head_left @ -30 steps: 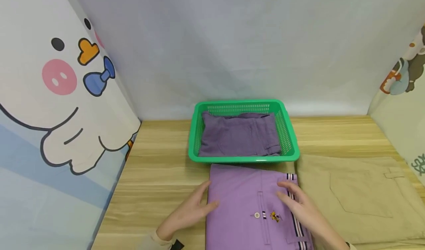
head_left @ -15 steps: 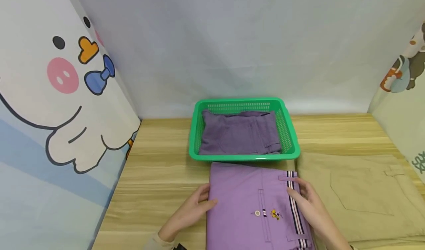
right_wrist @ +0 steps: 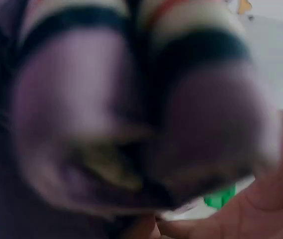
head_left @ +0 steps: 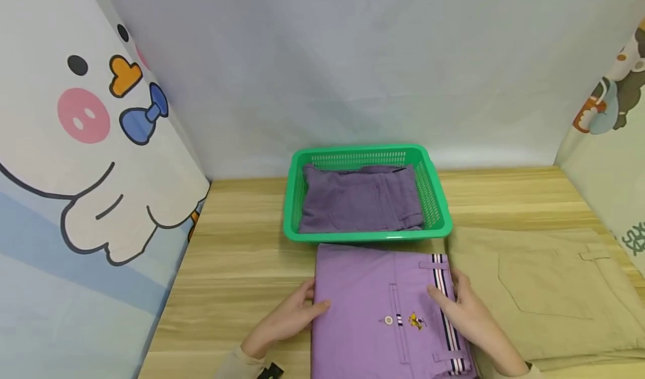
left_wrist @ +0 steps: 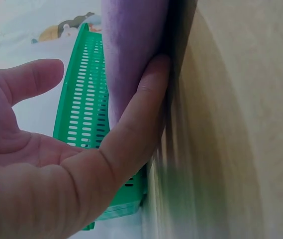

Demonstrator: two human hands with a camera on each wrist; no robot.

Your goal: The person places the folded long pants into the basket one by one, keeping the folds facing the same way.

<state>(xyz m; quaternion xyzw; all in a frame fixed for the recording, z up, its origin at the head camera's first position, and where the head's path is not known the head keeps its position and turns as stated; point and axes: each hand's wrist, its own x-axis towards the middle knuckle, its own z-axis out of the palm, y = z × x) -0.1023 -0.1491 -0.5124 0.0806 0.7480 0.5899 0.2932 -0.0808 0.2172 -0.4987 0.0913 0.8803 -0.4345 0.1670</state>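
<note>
Folded purple trousers (head_left: 363,295) with a striped waistband lie flat on the wooden table. At their left edge is my left hand (head_left: 289,314). The left wrist view shows its fingertips tucked under the purple cloth (left_wrist: 131,45), while the thumb (left_wrist: 37,77) stands apart from it. My right hand (head_left: 468,314) holds the waistband side, its thumb over the striped band and its other fingers round the edge, partly hidden. Blurred folded layers of the trousers (right_wrist: 76,84) fill most of the right wrist view.
Just beyond the trousers stands a green plastic basket (head_left: 368,237) with folded dark purple trousers (head_left: 360,200) in it. Folded khaki trousers (head_left: 544,295) lie to the right, close to my right hand. A pale cloth wall (head_left: 327,76) rises behind the table (head_left: 242,233).
My right hand has moved outward from above the waistband to the trousers' right edge. My left fingers have closed in on the left edge. The trousers stay nearly in place.
</note>
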